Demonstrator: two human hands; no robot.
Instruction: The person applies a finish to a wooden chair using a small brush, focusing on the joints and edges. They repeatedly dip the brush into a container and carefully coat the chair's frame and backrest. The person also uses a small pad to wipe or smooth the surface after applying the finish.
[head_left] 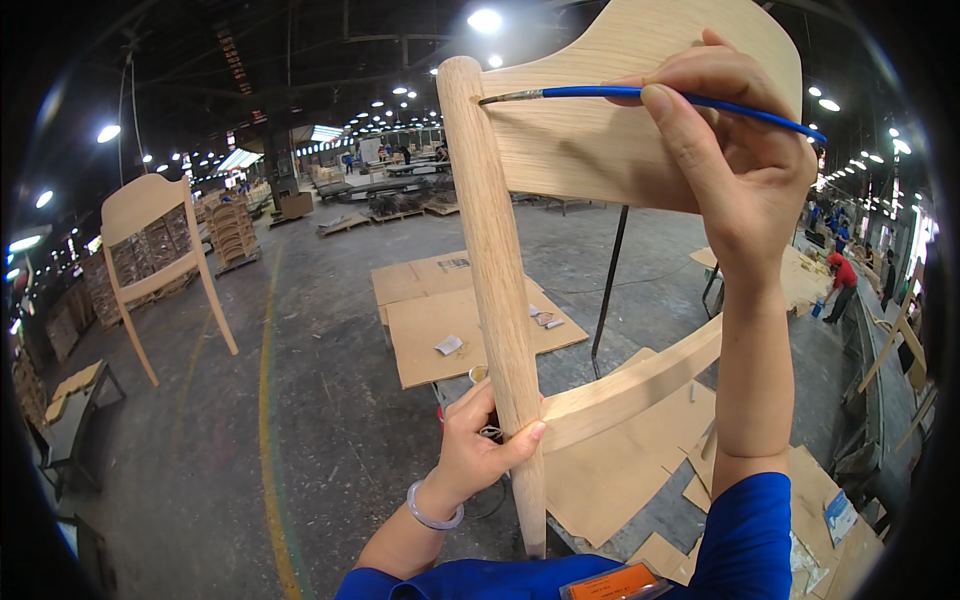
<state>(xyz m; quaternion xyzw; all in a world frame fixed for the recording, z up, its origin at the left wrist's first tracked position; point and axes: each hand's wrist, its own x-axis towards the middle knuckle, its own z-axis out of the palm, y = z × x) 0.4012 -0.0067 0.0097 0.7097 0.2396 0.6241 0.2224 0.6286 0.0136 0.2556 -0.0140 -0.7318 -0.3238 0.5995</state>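
A pale wooden chair back frame stands upright before me, with a round tapered post [492,250], a wide curved backrest panel [590,130] and a lower rail [630,385]. My left hand [475,440] is closed around the post's lower part, beside the joint with the rail, its thumb across the front. In my right hand [735,150] is a thin paintbrush [590,92] with a blue handle, pinched between thumb and fingers. The brush tip touches the post near its top, close to where the panel meets it.
Cardboard sheets [430,335] cover the worktable below, with a small white packet [448,345] on one. A similar chair frame [155,265] hangs at the left. Stacked wooden parts [232,230] stand behind it. A person in a red top [843,275] works at the far right.
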